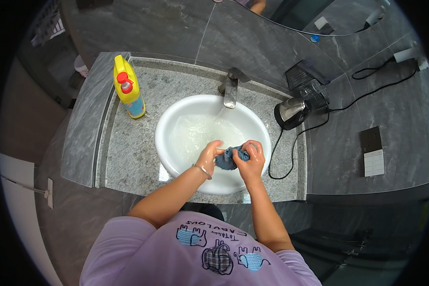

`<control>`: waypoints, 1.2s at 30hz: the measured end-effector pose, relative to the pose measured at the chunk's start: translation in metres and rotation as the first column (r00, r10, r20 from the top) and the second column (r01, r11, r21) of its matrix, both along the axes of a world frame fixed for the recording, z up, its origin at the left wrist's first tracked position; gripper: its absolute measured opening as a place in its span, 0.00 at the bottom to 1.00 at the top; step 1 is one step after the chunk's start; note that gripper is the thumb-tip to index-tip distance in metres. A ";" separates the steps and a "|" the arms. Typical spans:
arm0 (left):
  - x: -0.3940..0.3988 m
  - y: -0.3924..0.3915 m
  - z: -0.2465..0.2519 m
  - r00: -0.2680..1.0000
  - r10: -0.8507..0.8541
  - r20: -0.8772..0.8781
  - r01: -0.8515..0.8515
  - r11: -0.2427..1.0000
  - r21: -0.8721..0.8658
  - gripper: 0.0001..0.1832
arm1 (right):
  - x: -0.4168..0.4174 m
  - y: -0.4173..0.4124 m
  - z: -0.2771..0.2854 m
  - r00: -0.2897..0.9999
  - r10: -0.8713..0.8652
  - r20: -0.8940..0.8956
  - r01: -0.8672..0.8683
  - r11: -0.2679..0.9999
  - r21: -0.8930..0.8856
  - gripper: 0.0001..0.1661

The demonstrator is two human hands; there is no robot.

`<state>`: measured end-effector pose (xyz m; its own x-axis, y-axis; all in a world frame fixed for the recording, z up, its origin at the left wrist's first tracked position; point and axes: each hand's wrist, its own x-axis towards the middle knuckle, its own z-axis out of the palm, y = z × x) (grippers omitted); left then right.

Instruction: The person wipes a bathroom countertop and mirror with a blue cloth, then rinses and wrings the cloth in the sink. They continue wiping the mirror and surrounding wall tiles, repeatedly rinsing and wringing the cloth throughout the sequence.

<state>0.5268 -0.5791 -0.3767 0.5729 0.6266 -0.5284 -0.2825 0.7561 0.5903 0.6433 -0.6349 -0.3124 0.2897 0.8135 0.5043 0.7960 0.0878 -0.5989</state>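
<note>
Over the right part of a white oval washbasin, my right hand grips a bunched, wet blue-grey cloth. My left hand is at the cloth's left side with its fingers apart; whether its fingertips hold the cloth cannot be told. A metal bangle circles the left wrist. Water runs from a metal faucet into the basin, where cloudy, rippling water stands.
A yellow jug with a red cap stands on the speckled stone counter at left. On the right are an electric kettle, its black cord and a dark rack. A mirror hangs above.
</note>
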 end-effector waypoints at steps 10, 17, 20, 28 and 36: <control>0.021 -0.010 0.055 0.755 0.398 0.522 -0.294 0.916 -0.273 0.29 | -0.008 -0.002 0.042 0.640 0.205 -0.741 0.140 0.917 0.374 0.15; 0.023 -0.025 0.098 0.951 0.287 0.115 -0.147 0.090 0.985 0.29 | 0.022 0.009 -0.007 -0.440 0.080 -0.894 0.046 0.997 0.066 0.22; 0.022 -0.017 0.095 0.970 0.205 0.130 -0.059 -0.319 0.946 0.17 | 0.021 0.018 -0.020 -0.620 0.055 -0.783 -0.178 0.962 0.209 0.23; 0.019 -0.002 0.072 0.962 -0.186 -0.202 0.056 -0.586 0.809 0.08 | 0.026 0.067 0.005 0.025 -0.403 -0.915 -0.786 0.557 -0.267 0.17; 0.035 -0.022 0.076 0.608 -0.032 -0.793 0.368 -0.874 0.317 0.07 | -0.008 0.084 0.019 0.633 -0.036 -0.773 -0.767 0.109 -0.633 0.08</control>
